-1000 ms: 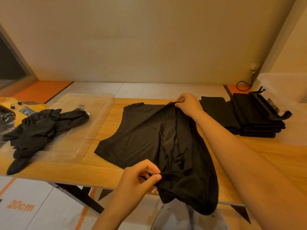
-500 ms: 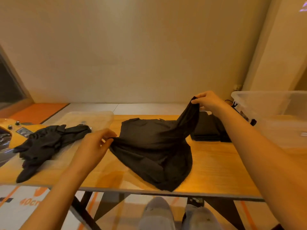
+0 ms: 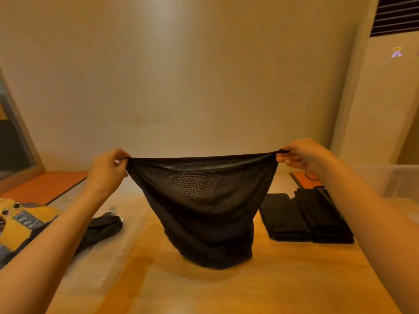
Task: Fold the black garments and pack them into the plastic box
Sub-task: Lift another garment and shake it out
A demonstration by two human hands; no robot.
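A black mesh garment (image 3: pixel 204 205) hangs stretched between my hands above the wooden table (image 3: pixel 272 286), and its lower end bunches on the tabletop. My left hand (image 3: pixel 108 171) pinches the garment's upper left corner. My right hand (image 3: pixel 301 156) pinches the upper right corner. Folded black garments (image 3: pixel 303 218) lie stacked on the table to the right. The clear plastic box (image 3: pixel 394 180) stands at the right edge behind that stack. More unfolded black garments (image 3: pixel 99 230) lie at the left, partly hidden by my left forearm.
A clear plastic lid or sheet (image 3: pixel 108 264) lies on the left part of the table under the unfolded pile. A yellow device (image 3: pixel 20 220) with knobs sits at the far left. A white standing air conditioner (image 3: pixel 385 87) rises at the back right.
Both hands have lifted the garment off the table and pulled it wide apart by its top edge. The view has tilted upward.
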